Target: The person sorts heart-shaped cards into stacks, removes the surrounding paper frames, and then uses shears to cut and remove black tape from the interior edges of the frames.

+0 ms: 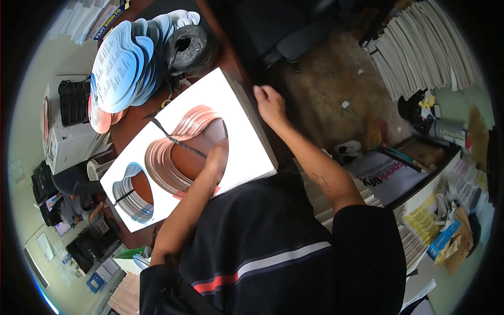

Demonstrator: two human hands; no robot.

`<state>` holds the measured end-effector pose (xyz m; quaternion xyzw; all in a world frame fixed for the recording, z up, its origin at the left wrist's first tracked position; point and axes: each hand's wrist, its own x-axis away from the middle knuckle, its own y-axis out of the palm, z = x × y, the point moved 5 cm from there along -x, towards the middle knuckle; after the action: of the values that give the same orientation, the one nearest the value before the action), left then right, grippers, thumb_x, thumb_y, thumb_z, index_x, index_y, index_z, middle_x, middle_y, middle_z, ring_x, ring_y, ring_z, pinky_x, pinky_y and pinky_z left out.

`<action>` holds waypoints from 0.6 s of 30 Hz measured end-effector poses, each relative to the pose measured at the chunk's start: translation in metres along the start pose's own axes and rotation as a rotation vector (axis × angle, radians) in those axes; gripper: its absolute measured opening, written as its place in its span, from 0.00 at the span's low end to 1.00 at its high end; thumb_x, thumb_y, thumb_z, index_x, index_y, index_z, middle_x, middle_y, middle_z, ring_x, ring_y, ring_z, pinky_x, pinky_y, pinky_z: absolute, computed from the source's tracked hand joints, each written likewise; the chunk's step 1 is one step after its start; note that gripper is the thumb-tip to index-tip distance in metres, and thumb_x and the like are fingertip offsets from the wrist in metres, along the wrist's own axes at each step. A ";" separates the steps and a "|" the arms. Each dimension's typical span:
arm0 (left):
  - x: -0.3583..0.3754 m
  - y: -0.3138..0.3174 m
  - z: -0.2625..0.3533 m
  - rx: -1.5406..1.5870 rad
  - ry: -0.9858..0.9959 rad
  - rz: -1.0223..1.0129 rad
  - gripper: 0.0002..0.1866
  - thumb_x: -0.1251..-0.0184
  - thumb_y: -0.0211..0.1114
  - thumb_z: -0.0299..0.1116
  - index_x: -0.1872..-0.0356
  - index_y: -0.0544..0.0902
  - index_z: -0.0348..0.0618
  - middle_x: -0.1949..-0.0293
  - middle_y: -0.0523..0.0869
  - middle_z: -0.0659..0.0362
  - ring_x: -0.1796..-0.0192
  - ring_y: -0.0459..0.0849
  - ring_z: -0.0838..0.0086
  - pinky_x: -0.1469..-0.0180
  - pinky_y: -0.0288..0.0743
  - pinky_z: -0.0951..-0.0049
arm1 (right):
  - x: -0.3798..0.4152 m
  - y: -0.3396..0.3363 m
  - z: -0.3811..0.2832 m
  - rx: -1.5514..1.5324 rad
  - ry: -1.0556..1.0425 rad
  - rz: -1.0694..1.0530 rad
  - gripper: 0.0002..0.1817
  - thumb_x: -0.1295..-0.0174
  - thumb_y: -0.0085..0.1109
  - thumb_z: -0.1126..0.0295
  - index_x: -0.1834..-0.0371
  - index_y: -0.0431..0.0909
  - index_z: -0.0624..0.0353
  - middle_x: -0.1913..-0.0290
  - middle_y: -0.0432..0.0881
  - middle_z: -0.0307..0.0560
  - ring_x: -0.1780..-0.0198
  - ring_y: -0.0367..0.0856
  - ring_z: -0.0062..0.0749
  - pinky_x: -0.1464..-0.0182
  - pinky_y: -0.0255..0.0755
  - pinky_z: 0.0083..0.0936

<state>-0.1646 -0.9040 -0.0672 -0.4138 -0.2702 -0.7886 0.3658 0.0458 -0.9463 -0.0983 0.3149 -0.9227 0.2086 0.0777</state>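
Observation:
A thick stack of white die-cut sheets (231, 115) lies tilted in front of my body. It has two rounded cut-outs, a large one with reddish layered edges and a smaller bluish one. A black strap (173, 137) crosses the large cut-out, and another black band (125, 196) crosses the small one. My left hand (216, 157) reaches into the large opening; its fingers are blurred and partly hidden by the stack's edge. Just past the stack's right edge, my right hand (271, 106) is raised with fingers curled in; whatever is inside them, if anything, is hidden.
Pale blue printed cut-out pieces (118, 68) are piled on the brown table (128, 123), beside a plastic-wrapped roll (191, 50). Tall paper stacks (420, 50) stand at upper right. A dark-edged tray (391, 176) is at right. A person (73, 207) sits far left.

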 end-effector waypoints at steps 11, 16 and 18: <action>0.007 0.013 -0.009 -0.094 -0.033 -0.011 0.21 0.22 0.48 0.40 0.48 0.79 0.30 0.57 0.85 0.53 0.59 0.86 0.70 0.58 0.81 0.72 | 0.102 0.002 0.086 0.245 0.043 0.082 0.23 0.35 0.60 0.53 0.40 0.77 0.50 0.35 0.71 0.55 0.37 0.72 0.53 0.36 0.67 0.42; 0.015 0.023 -0.024 0.000 -0.102 -0.069 0.22 0.20 0.49 0.43 0.48 0.79 0.30 0.57 0.85 0.53 0.58 0.85 0.70 0.57 0.80 0.71 | 0.131 -0.019 0.078 0.225 0.092 0.110 0.15 0.37 0.62 0.61 0.55 0.81 0.60 0.51 0.82 0.57 0.48 0.81 0.52 0.45 0.74 0.42; 0.012 0.020 -0.026 -0.003 -0.102 -0.048 0.22 0.21 0.49 0.42 0.48 0.79 0.30 0.56 0.85 0.52 0.58 0.85 0.69 0.57 0.80 0.71 | 0.132 -0.018 0.078 0.255 0.081 0.144 0.15 0.36 0.60 0.59 0.58 0.82 0.62 0.57 0.84 0.57 0.52 0.82 0.54 0.47 0.75 0.41</action>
<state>-0.1646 -0.9386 -0.0678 -0.4477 -0.2970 -0.7754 0.3319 -0.0486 -1.0654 -0.1267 0.2465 -0.9050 0.3418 0.0592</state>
